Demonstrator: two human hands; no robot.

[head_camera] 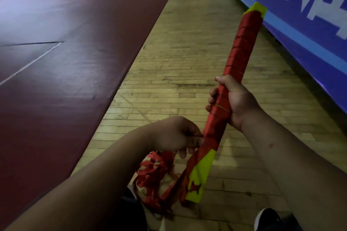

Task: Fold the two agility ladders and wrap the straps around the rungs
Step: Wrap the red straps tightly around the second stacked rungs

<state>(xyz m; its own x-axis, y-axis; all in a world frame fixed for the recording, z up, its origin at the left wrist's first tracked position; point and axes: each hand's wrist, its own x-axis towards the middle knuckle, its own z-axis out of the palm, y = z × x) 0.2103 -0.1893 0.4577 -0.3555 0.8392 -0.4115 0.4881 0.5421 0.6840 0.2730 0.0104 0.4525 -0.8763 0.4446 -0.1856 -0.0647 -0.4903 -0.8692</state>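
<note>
A bundle of yellow ladder rungs (203, 174) stands tilted up to the right, wound along most of its length with red strap (241, 47). My right hand (231, 101) grips the bundle round its middle, fingers curled over the red winding. My left hand (176, 134) pinches the strap just left of the bundle's lower part. A loose tangle of red strap (153, 172) hangs below my left hand, down near my legs. Yellow rung ends stick out at the top (258, 8) and at the bottom.
Pale wooden floor (178, 73) runs ahead, with a dark red sports mat (65, 52) on the left. A blue banner wall (309, 30) with white lettering lines the right side. My dark shoe (266, 219) shows at the bottom right.
</note>
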